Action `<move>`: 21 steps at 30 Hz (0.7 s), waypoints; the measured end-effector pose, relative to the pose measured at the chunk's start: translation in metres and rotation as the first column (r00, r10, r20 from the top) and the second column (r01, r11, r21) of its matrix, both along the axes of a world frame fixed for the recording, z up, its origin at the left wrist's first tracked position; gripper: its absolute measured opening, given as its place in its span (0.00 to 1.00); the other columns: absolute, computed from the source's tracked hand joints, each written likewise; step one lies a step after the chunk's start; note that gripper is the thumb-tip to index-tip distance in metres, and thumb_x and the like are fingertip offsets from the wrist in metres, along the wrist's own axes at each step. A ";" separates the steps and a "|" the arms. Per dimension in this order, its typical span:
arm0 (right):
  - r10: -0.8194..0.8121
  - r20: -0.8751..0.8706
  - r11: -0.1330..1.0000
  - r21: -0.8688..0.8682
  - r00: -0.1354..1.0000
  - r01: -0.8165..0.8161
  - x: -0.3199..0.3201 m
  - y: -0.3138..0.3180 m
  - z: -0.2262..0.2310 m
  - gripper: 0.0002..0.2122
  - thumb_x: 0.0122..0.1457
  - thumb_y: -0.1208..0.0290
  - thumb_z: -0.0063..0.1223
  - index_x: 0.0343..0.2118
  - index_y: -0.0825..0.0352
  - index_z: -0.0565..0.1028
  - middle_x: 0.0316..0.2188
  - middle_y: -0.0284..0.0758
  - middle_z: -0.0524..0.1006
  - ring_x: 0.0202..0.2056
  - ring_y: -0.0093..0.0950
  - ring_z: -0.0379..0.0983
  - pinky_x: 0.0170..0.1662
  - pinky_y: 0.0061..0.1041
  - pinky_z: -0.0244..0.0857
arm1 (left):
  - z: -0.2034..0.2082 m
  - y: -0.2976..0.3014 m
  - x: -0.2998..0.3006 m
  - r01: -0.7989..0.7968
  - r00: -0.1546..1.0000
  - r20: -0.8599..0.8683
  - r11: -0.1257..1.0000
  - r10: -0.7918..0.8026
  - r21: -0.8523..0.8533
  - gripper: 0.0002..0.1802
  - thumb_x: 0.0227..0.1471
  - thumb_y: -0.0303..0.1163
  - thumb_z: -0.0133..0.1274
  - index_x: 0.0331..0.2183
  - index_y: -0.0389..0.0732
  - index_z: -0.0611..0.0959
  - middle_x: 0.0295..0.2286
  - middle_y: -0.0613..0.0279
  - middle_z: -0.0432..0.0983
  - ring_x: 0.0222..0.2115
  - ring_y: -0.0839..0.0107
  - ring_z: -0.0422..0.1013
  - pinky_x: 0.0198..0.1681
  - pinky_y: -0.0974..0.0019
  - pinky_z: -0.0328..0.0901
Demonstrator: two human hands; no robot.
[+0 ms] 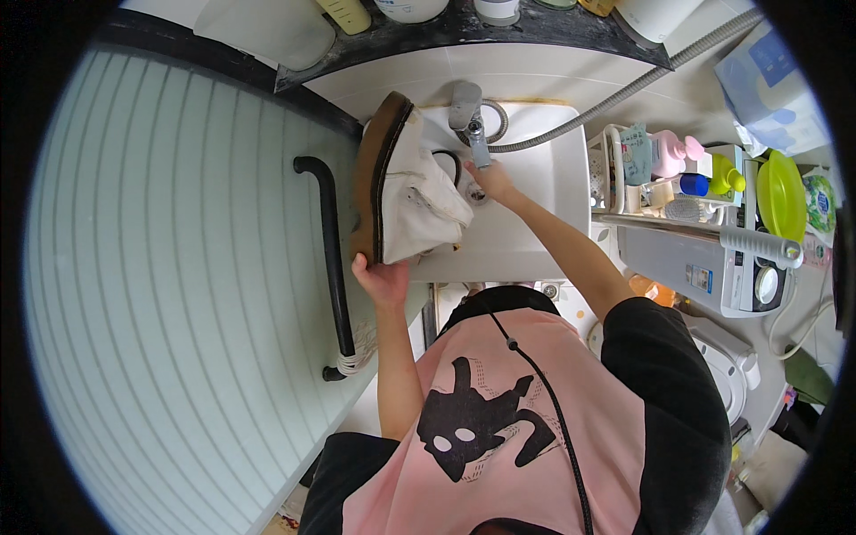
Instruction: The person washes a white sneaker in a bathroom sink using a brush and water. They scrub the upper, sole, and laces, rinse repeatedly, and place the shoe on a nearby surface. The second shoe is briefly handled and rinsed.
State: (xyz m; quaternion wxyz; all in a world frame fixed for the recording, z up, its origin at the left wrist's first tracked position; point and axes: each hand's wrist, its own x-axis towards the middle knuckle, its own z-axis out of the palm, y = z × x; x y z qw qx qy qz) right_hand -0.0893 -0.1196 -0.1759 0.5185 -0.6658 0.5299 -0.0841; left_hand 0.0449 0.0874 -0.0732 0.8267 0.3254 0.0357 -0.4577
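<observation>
A white boot [419, 205] with a thick brown sole [382, 169] lies tilted on its side over the left part of the white sink [526, 236]. My left hand [385, 278] grips the boot by the near end of its sole, fingers closed on it. Toward the middle of the basin, my right hand [493, 182] is at the lower end of the grey faucet spout [479, 145]. The spout partly covers its fingers, so I cannot tell whether they grip it. Beside the boot a dark curved loop [448, 160] shows. The drain [479, 193] sits just below my right hand.
A dark shelf [464, 31] with bottles runs above the sink. A grey shower hose [615, 87] arcs across the right. A ribbed glass door with a black handle [330, 250] stands close on my left. Bottles and a green basin [780, 196] crowd the right side.
</observation>
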 end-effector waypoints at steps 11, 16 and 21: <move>0.148 0.219 0.713 -0.700 0.964 0.049 -0.040 0.013 0.119 0.07 0.35 0.87 0.40 0.19 0.70 0.68 0.36 0.41 0.69 0.40 0.39 0.64 0.40 0.32 0.60 | 0.001 -0.005 -0.004 0.069 0.995 0.077 0.998 -0.068 -0.007 0.29 0.40 0.40 0.50 0.46 0.41 0.66 0.43 0.62 0.65 0.46 0.65 0.60 0.49 0.56 0.55; 0.422 0.088 0.452 -0.883 0.902 -0.125 -0.018 -0.005 0.143 0.06 0.35 0.86 0.43 0.18 0.70 0.69 0.39 0.36 0.69 0.43 0.35 0.62 0.43 0.28 0.59 | 0.012 -0.006 -0.012 0.102 0.994 0.036 0.995 -0.103 0.015 0.27 0.41 0.37 0.48 0.45 0.38 0.66 0.44 0.60 0.65 0.45 0.65 0.62 0.49 0.61 0.55; 0.509 0.148 0.636 -0.729 0.848 -0.254 -0.021 -0.002 0.132 0.06 0.37 0.84 0.44 0.21 0.70 0.71 0.41 0.37 0.69 0.46 0.35 0.60 0.46 0.27 0.57 | 0.013 -0.003 -0.016 0.108 0.991 0.082 0.994 -0.106 -0.026 0.28 0.41 0.39 0.49 0.46 0.41 0.65 0.44 0.62 0.63 0.45 0.65 0.60 0.49 0.58 0.55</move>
